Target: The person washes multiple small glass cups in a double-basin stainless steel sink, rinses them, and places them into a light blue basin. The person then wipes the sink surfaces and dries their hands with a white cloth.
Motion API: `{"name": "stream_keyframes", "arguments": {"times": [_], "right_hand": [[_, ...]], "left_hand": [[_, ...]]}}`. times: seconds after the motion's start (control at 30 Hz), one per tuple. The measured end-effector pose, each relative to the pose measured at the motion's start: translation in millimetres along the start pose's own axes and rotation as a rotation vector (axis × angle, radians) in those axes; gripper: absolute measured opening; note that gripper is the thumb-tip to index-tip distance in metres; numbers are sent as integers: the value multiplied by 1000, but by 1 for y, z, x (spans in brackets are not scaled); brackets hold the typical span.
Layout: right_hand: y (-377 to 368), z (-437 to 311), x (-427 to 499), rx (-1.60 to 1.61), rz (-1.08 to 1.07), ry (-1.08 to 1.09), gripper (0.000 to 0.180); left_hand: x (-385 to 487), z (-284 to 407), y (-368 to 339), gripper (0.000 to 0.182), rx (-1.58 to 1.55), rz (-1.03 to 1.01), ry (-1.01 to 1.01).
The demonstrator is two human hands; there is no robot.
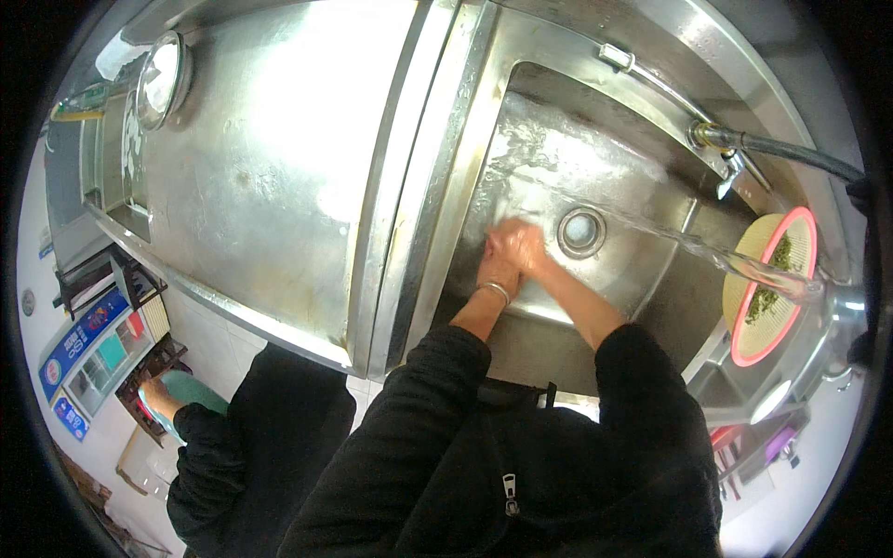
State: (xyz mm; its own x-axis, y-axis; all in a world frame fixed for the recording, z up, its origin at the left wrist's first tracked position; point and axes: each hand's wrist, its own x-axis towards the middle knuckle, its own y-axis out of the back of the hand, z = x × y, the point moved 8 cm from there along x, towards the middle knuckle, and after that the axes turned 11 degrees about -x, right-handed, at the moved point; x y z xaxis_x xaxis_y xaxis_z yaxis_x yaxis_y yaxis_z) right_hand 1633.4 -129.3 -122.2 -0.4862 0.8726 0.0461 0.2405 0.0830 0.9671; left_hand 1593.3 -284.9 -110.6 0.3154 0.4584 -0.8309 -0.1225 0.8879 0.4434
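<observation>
Down in the stainless steel sink (628, 230), my left hand (498, 270) and my right hand (520, 240) are pressed together, left of the round drain (581, 232). A metal bangle (495, 289) circles my left wrist. My right hand lies over the left and covers much of it. Blur hides the fingers, and no object shows between the palms. A stream of water (704, 251) arcs from the tap (841, 307) at the right into the basin, passing beyond my hands. Thin water spreads over the sink floor.
A pink-rimmed colander (738, 279) with green leaves stands at the sink's right. A hose (795, 150) and lever valve (730, 174) run along the back. Left lies a steel counter (265, 167) bearing a metal bowl (162, 80). Another person's sleeve (209, 474) is close at my left.
</observation>
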Motion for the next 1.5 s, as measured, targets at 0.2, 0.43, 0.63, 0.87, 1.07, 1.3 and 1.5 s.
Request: {"name": "stream_keyframes", "arguments": {"times": [0.2,0.43,0.63,0.87,1.07,1.3,1.5], "right_hand": [[8,-17,4,-85,168,-8,20],[15,-44,-4,-9,5,156,18],[22,67,52,-133,-223,-301,27],[47,55,-14,-67,147,-195,34],[12,25,-99,482,-270,-824,40],[173,-7,-64,1026,140,-540,37],[269,-69,-97,519,141,-537,29]], "left_hand": [[-4,7,19,78,16,270,-66],[-2,8,4,70,122,0,-22],[-8,3,10,74,-23,93,-49],[0,-2,-13,74,-324,9,6],[-18,-30,-29,71,-1437,80,104],[-69,35,78,98,-2532,125,21],[-68,71,161,94,-2234,261,-318]]}}
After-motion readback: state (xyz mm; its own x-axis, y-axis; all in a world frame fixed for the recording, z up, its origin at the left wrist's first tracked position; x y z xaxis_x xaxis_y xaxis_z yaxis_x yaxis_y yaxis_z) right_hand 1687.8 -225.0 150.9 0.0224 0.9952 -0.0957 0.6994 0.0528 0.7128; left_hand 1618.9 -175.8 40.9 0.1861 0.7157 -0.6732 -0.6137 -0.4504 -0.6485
